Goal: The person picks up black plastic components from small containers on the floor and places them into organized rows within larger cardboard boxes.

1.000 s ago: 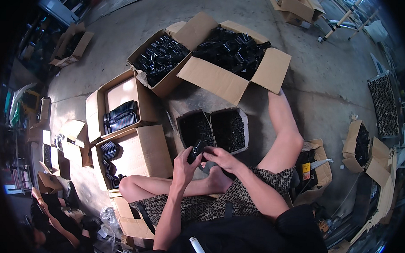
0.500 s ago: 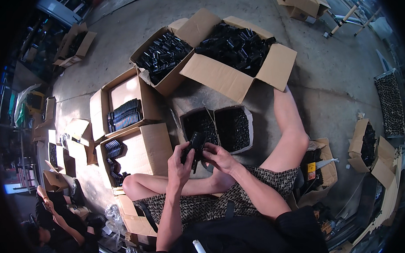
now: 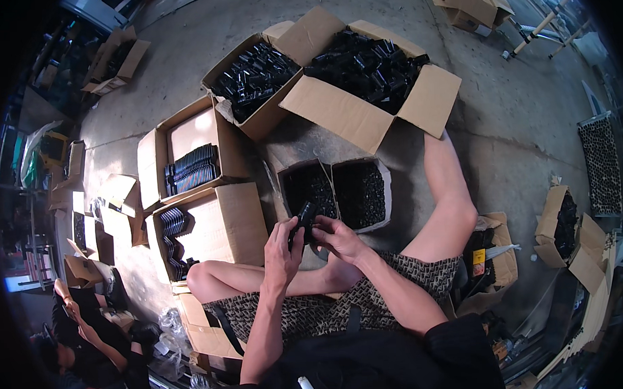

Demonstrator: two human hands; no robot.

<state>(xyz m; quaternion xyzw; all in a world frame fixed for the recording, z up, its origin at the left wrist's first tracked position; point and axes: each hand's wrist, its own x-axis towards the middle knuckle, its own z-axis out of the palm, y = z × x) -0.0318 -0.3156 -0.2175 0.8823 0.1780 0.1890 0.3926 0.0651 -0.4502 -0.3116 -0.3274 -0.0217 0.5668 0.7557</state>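
Between my hands, above my lap, is a black cylindrical plastic part (image 3: 306, 214), tilted with its upper end pointing away from me. My left hand (image 3: 283, 254) is closed around its lower left side. The fingertips of my right hand (image 3: 338, 241) pinch at its right side; whether they grip a second small piece there I cannot make out. Just beyond my hands stand two small open boxes side by side, the left box (image 3: 281, 189) and the right box (image 3: 387, 199), both holding many small black pieces.
Farther off, a left carton (image 3: 257, 124) and a wide-flapped carton (image 3: 336, 118) hold loose black parts. At my left, two cartons (image 3: 237, 218) (image 3: 186, 130) contain stacked black parts. A parts box (image 3: 499, 263) sits by my right knee. Another person (image 3: 90, 332) sits at the lower left.
My left hand has shifted slightly right and wraps more closely round the black part, which now shows less below the fingers. The whole view has shifted a little.
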